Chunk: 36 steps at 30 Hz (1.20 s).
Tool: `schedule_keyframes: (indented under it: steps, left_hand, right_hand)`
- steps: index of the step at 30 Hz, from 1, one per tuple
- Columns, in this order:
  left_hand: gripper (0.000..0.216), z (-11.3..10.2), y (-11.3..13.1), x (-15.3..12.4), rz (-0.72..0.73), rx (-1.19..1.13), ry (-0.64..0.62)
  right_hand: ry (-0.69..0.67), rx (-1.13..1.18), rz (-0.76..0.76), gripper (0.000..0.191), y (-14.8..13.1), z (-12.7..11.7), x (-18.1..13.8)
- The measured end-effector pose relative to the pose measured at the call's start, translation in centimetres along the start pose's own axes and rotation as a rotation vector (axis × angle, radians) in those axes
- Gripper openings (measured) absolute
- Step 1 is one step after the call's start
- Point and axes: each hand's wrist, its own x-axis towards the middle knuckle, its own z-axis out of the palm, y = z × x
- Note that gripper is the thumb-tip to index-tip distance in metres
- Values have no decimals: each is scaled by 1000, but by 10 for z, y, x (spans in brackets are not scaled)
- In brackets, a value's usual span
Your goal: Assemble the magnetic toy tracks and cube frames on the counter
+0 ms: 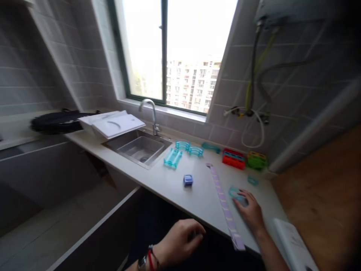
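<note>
My right hand (pixel 249 210) lies on the white counter (pixel 175 184) with its fingers stretched out, touching a small teal ring-shaped piece (pixel 234 193). Just left of it a long purple track strip (pixel 224 205) runs toward the counter's front edge. My left hand (pixel 180 241) hangs below the counter edge with its fingers curled in; what they hold, if anything, is hidden. A small blue cube (pixel 188 180) sits farther left on the counter.
A steel sink (pixel 139 148) with a tap (pixel 150 113) lies at the left. Teal track pieces (pixel 180 152), a red piece (pixel 233 159) and a green piece (pixel 256 160) stand by the wall. A white booklet (pixel 295 244) lies at the right, white boxes (pixel 113 124) past the sink.
</note>
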Motion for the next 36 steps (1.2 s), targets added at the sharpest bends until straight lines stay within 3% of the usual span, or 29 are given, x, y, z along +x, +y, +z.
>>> schedule_keyframes:
  steps: [4,10,14,19,23,28,32,36]
  left_hand:
    - [19,-5,-1,55,153,144,32]
    - [43,21,-22,144,376,280,90]
    - [45,38,-40,179,426,300,86]
    - [17,44,-59,188,426,254,48]
    - [22,40,-62,188,354,149,129]
    - [27,35,-57,188,253,-71,213]
    - [36,30,-60,191,183,-178,253]
    - [44,28,-68,193,129,-227,269]
  right_hand:
    - [-86,41,11,38,0,-29,-15]
    - [-159,76,13,52,-22,-24,-11]
    - [-245,109,-14,57,-27,-26,-10]
    - [-288,145,-38,61,-31,-27,-13]
    - [-212,140,19,55,-23,-23,-7]
    - [14,-129,226,39,6,-8,27]
    - [147,-246,354,37,30,1,54]
    - [194,-309,411,37,43,3,62]
